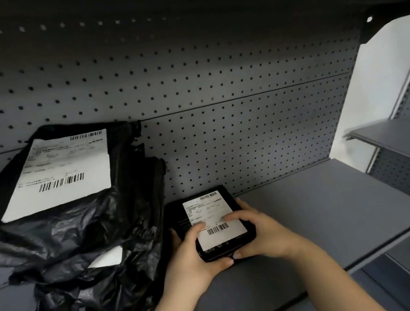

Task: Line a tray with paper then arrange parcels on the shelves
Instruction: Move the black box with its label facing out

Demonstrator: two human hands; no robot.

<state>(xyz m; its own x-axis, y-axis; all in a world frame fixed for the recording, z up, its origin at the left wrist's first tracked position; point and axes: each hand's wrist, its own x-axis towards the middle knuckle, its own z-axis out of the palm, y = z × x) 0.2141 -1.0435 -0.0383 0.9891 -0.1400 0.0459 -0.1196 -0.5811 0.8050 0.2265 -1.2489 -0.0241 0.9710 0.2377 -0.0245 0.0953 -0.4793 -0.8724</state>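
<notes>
Gripping one small black boxed parcel (214, 216) from both sides, the left hand (191, 256) and right hand (261, 234) curl their fingers round its edges, thumbs on its one white label. It sits low at the grey shelf (337, 216), near the pegboard (246, 123); whether it touches the shelf is unclear. Just left lies a heap of black bag parcels (79, 239) showing two labels; the number of bags is unclear.

dim overall | daylight from upper right | top shadowed | edges bowed | slightly soft
</notes>
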